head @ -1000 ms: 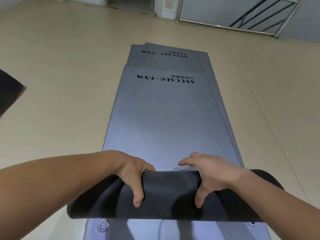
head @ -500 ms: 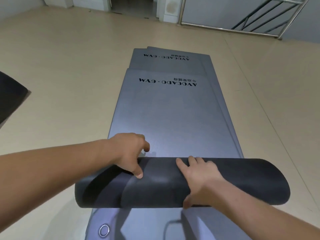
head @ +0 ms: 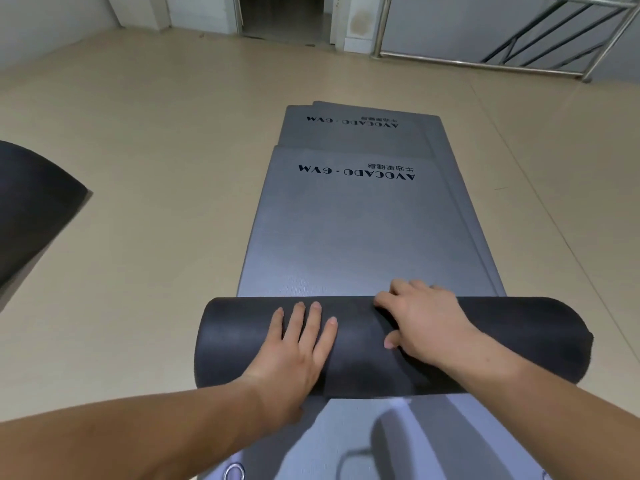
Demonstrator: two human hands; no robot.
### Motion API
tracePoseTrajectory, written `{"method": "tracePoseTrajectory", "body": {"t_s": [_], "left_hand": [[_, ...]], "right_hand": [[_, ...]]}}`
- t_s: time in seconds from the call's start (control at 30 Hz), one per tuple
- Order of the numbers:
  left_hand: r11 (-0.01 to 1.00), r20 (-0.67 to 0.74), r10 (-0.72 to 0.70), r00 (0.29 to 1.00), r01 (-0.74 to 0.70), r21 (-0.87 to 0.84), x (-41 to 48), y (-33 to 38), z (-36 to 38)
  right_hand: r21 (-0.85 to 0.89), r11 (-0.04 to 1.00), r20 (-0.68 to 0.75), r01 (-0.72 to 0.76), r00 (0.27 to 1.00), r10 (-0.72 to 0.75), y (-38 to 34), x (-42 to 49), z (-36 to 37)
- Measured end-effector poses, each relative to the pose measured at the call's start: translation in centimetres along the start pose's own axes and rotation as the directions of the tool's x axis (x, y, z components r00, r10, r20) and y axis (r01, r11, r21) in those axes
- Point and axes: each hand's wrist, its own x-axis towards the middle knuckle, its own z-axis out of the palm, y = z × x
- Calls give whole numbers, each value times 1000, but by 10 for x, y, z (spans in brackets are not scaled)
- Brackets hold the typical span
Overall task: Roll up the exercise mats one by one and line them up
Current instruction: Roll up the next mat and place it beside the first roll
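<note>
Beige floor (head: 156,237) in a bare room, dark doorway (head: 280,12) at the top of the frame, metal railing (head: 485,62) upper right. Running up the middle is a stack of grey mats (head: 353,133), and the top mat (head: 363,237) is the one being rolled.

The roll (head: 519,341) sits across the lower middle of the frame, dark side out, on the mat underneath. The left hand (head: 298,351) lies flat on top of it, fingers (head: 313,323) straight and a little apart, just pressing. The right hand (head: 426,323) has its fingers (head: 401,289) hooked over the far side of the roll and its thumb on the near side, so it's actually gripping.

What could go wrong, I'd guess:
- Both hands sit around the middle, so the right end gets no push. It could lag, and the roll would go cone-shaped.
- One hand pressing and one pulling is uneven (easy way to wind it loose).
- The mat below could drag along if the push is too hard.
- Let go and it probably springs open.

Direction: the roll's long axis runs left to right, and the unrolled part stretches toward the top of the frame, logo end farthest away. So rolling heads that way.

Another dark mat (head: 31,202) curls at the left edge.
</note>
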Motion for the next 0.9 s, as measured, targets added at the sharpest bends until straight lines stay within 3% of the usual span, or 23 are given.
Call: {"method": "tracePoseTrajectory", "body": {"t_s": [0.1, 0.27, 0.47, 0.6, 0.7, 0.77, 0.83, 0.9], "left_hand": [[998, 23, -50, 998, 51, -25, 21, -4, -1], [969, -9, -21, 1000, 18, -245, 50, -40, -28], [935, 107, 52, 993, -11, -356, 36, -27, -56], [830, 261, 174, 950, 1, -557, 23, -20, -68], [685, 401, 287, 870, 107, -721, 18, -29, -63], [603, 452, 339, 825, 178, -778, 18, -38, -54], [574, 446, 317, 837, 205, -792, 24, -53, -50], [599, 392, 209, 896, 200, -775, 31, -71, -54]], "right_hand": [[-12, 999, 2, -37, 999, 37, -17, -3, 10], [6, 999, 69, -53, 996, 53, -22, -6, 30], [-51, 999, 44, -6, 999, 8, -18, -21, 26], [11, 997, 218, 73, 973, -74, -10, -32, -3], [132, 990, 416, 52, 904, -102, -13, -34, -18], [137, 990, 452, 40, 887, -98, -21, -35, -17], [102, 995, 392, 22, 918, -61, -35, -37, -10], [23, 999, 381, -47, 924, 34, -48, -39, 0]]}}
